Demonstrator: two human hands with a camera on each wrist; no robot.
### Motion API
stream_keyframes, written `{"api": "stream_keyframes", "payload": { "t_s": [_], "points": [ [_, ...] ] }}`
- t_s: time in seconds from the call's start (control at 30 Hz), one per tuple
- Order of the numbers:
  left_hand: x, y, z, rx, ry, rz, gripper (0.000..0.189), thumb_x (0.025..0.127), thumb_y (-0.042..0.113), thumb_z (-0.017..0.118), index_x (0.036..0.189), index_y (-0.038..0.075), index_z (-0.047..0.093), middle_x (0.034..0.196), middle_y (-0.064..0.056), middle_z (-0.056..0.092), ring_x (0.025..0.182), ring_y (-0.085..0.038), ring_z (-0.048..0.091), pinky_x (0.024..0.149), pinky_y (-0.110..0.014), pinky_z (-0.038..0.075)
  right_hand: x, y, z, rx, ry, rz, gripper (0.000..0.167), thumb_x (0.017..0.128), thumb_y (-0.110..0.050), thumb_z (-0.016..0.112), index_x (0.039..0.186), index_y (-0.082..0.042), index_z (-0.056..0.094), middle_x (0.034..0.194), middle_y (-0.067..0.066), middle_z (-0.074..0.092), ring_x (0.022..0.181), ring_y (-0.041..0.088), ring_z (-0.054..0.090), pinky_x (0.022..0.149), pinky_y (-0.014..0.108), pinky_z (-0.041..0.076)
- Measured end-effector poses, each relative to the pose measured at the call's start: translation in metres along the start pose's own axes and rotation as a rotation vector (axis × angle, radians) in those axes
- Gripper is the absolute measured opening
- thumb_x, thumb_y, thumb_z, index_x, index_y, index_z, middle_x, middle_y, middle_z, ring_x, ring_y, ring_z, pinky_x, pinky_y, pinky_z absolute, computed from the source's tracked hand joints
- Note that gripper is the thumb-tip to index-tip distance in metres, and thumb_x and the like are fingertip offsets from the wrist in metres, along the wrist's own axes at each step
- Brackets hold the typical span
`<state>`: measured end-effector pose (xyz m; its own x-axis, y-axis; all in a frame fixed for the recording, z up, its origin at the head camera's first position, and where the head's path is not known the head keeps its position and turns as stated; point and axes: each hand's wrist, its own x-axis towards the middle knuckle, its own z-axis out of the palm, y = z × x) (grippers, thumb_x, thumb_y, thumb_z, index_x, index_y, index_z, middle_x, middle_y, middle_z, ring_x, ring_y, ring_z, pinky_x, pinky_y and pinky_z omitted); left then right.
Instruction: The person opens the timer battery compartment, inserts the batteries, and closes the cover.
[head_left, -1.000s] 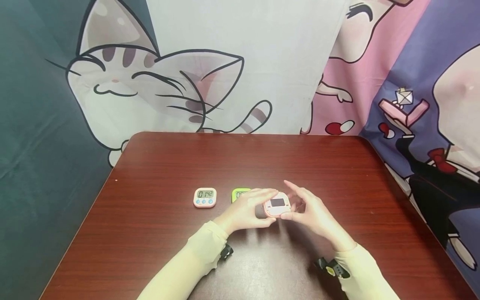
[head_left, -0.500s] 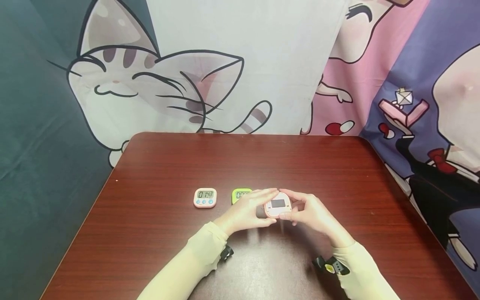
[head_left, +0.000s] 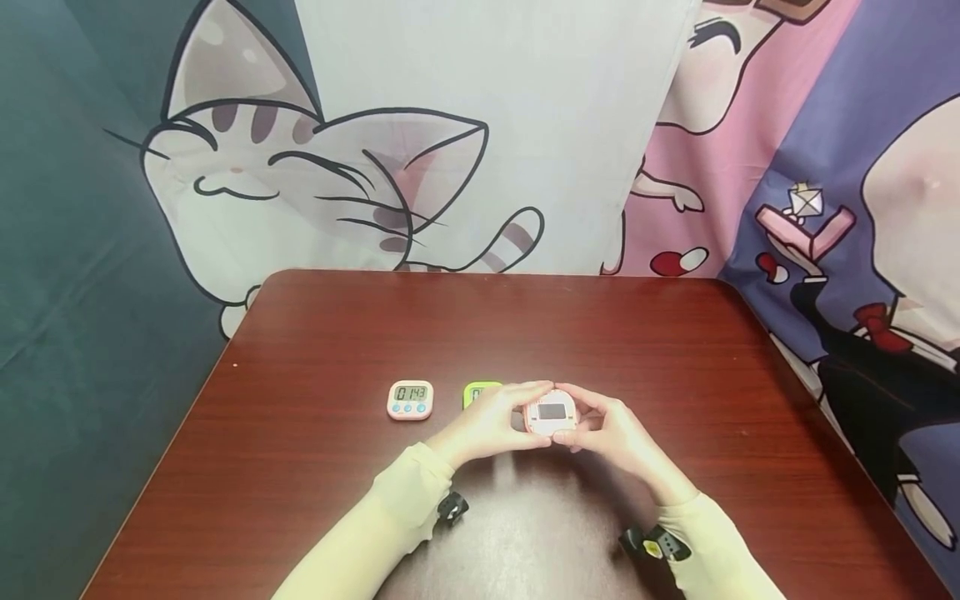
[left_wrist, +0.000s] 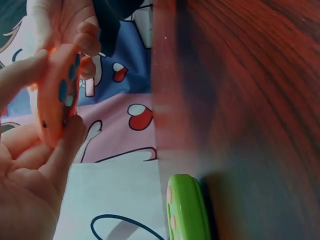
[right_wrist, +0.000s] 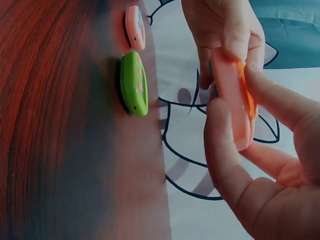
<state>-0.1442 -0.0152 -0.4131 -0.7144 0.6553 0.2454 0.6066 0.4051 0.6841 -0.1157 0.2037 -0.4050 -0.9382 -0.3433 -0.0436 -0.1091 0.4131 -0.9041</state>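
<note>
A pink kitchen timer (head_left: 552,412) is held above the table between both hands. Its pale back with a dark rectangle faces the head camera, while blue buttons show on the opposite side in the left wrist view. My left hand (head_left: 491,423) pinches its left edge between thumb and fingers. From the right, my right hand (head_left: 621,437) grips the other edge, thumb low and fingers above. A green timer (head_left: 478,392) stands just behind the left hand, which partly covers it. Farther left is another pink timer (head_left: 410,400), with a lit display and blue buttons.
The brown wooden table (head_left: 315,333) reaches back to a hanging cloth (head_left: 570,125) printed with cartoon figures. Black wrist straps (head_left: 452,507) are on both sleeved arms.
My right hand's raised fingers have come down onto the held timer's upper right edge. The left pink timer's display went from 0142 to 0143. The head view has tilted slightly.
</note>
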Motion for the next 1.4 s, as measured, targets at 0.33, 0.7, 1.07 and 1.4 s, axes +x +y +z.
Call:
{"api": "stream_keyframes", "payload": {
  "t_s": [0.33,0.7,1.07,1.4],
  "points": [
    [0.000,-0.005,0.002,-0.064,-0.017,-0.017,0.070,0.079,0.033,0.077,0.137,0.006,0.050,0.137,-0.005,0.053,0.127,-0.014,0.049,0.106,-0.027,0.037,-0.001,-0.004,0.000,0.027,-0.002,0.029,0.069,0.075,-0.010,0.080,0.134,0.004,0.048,0.086,0.015,0.066,0.060,0.017,0.064,0.058,0.039,0.056],
    [-0.001,-0.003,0.004,-0.079,-0.023,-0.066,0.067,0.078,0.027,0.079,0.135,0.004,0.052,0.135,-0.008,0.055,0.117,-0.014,0.057,0.084,-0.013,0.048,-0.001,-0.006,0.006,-0.064,0.044,0.023,0.069,0.071,-0.014,0.083,0.132,-0.001,0.053,0.078,0.008,0.063,0.056,0.012,0.058,0.053,0.024,0.050],
    [-0.002,-0.002,0.004,0.021,-0.032,-0.048,0.067,0.077,0.029,0.079,0.134,0.005,0.053,0.134,-0.005,0.057,0.117,-0.013,0.056,0.093,-0.020,0.046,-0.001,-0.005,0.013,-0.136,0.094,0.052,0.066,0.069,-0.013,0.084,0.129,-0.003,0.057,0.072,0.004,0.060,0.056,0.012,0.058,0.051,0.024,0.050],
    [-0.003,0.002,0.001,0.052,-0.054,-0.072,0.069,0.077,0.028,0.079,0.136,0.005,0.051,0.135,-0.004,0.056,0.116,-0.014,0.057,0.095,-0.023,0.045,-0.002,-0.006,0.019,-0.082,0.114,0.096,0.067,0.070,-0.010,0.083,0.131,-0.005,0.056,0.069,0.005,0.062,0.055,0.014,0.060,0.052,0.028,0.053]
  ]
}}
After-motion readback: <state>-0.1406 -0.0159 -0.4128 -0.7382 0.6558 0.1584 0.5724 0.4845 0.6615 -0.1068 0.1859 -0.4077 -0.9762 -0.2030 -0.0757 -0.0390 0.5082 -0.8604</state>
